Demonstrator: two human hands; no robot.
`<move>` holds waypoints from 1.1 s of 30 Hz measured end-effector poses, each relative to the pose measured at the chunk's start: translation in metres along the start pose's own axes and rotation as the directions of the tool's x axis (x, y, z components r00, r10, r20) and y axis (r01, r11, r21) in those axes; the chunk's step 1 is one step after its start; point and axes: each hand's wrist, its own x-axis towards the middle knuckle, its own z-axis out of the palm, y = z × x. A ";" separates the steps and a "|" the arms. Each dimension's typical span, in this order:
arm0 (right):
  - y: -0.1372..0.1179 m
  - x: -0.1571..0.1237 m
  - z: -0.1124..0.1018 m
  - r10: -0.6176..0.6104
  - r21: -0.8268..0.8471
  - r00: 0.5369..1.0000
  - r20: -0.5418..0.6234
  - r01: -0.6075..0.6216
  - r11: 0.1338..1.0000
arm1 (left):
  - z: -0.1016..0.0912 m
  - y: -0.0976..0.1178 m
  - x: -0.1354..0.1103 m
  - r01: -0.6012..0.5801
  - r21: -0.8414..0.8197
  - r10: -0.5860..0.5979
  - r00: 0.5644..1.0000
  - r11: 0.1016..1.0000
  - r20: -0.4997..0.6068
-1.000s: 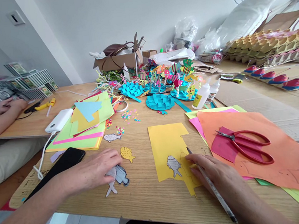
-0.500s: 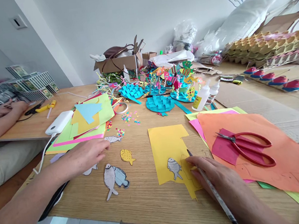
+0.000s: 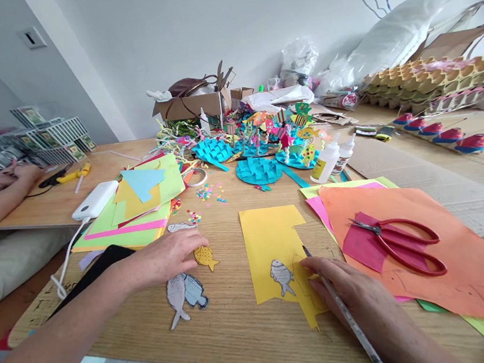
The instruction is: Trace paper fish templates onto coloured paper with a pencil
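Note:
My right hand is closed round a slim pencil, its dark tip over the yellow paper. A fish outline is drawn on that paper beside the fingers. Just left of the outline lies a grey paper fish. My left hand reaches over the wood, thumb and fingers apart, fingertips over the edge of a yellow spotted paper fish. Below it, a pale paper fish overlaps a blue one. Another pale fish lies beyond the knuckles.
Red-handled scissors rest on orange paper at right. Glue bottles, woven blue discs and paper fish decorations stand farther back. A white power bank lies beside coloured sheets. Another person's hands are at far left.
My left hand has moved right and slightly nearer, from beside the far pale fish to the yellow spotted fish. My right hand stays nearly still with the pencil.

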 end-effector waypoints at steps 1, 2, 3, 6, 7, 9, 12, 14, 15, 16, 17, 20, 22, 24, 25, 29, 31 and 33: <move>0.000 0.000 0.000 0.001 0.004 1.000 -0.001 -0.001 1.000 | 0.002 0.004 0.002 -0.021 -0.006 0.021 1.000 1.000 0.001; 0.000 0.000 0.000 0.004 0.008 1.000 0.000 -0.004 1.000 | 0.003 0.006 0.003 -0.030 -0.005 0.030 1.000 1.000 0.006; 0.000 0.000 -0.001 0.008 0.013 1.000 0.000 -0.008 1.000 | 0.004 0.008 0.005 -0.031 -0.002 0.031 0.999 1.000 0.016; -0.001 0.000 0.000 0.019 0.021 1.000 -0.001 -0.019 1.000 | 0.004 0.010 0.009 -0.021 0.001 0.021 0.999 1.000 0.038; -0.001 0.000 0.000 0.017 0.020 1.000 0.000 -0.017 1.000 | 0.003 0.010 0.009 -0.019 -0.001 0.019 0.999 1.000 0.040; -0.002 0.000 -0.001 0.010 0.008 1.000 0.010 -0.011 1.000 | 0.001 0.010 0.011 -0.017 -0.005 0.017 0.999 1.000 0.043; -0.002 0.001 -0.002 0.003 -0.014 1.000 0.028 -0.003 1.000 | -0.002 0.010 0.012 -0.013 -0.027 0.014 0.999 1.000 0.050; -0.002 0.002 -0.002 -0.001 -0.020 0.999 0.033 0.002 1.000 | -0.003 0.009 0.013 0.008 -0.060 -0.004 0.998 0.998 0.059; -0.002 0.002 -0.001 -0.005 -0.019 0.999 0.034 0.006 1.000 | -0.004 0.009 0.013 0.024 -0.079 -0.019 0.998 0.997 0.065; -0.002 0.002 -0.001 -0.009 -0.015 0.999 0.034 0.009 1.000 | -0.004 0.008 0.014 0.041 -0.101 -0.034 0.997 0.994 0.071; -0.002 0.002 0.000 -0.011 -0.008 0.999 0.034 0.011 1.000 | -0.004 0.007 0.014 0.056 -0.125 -0.047 0.996 0.991 0.078; 0.000 0.002 0.001 -0.017 0.021 1.000 0.021 0.016 1.000 | -0.005 0.003 0.015 0.080 -0.211 -0.065 0.995 0.974 0.075; 0.000 0.002 0.001 -0.015 0.038 1.000 0.009 0.015 0.999 | -0.005 0.002 0.018 0.086 -0.288 -0.076 0.996 0.954 0.046; -0.001 0.002 0.000 -0.010 0.047 1.000 0.007 0.009 0.999 | -0.002 0.004 0.021 0.090 -0.376 -0.093 0.996 0.922 0.010; -0.002 0.002 0.000 -0.008 0.049 1.000 0.008 0.007 0.999 | -0.001 0.007 0.023 0.089 -0.423 -0.100 0.995 0.902 -0.006; -0.003 0.002 -0.002 0.001 0.060 1.000 0.011 -0.002 0.998 | 0.007 0.022 0.031 0.082 -0.593 -0.125 0.992 0.801 -0.032; -0.003 0.002 -0.002 0.003 0.066 1.000 0.014 -0.003 0.998 | 0.010 0.031 0.034 0.087 -0.647 -0.132 0.991 0.758 -0.022; -0.003 0.002 -0.002 -0.004 0.070 1.000 0.010 0.003 0.998 | 0.011 0.037 0.037 0.099 -0.682 -0.144 0.990 0.724 -0.009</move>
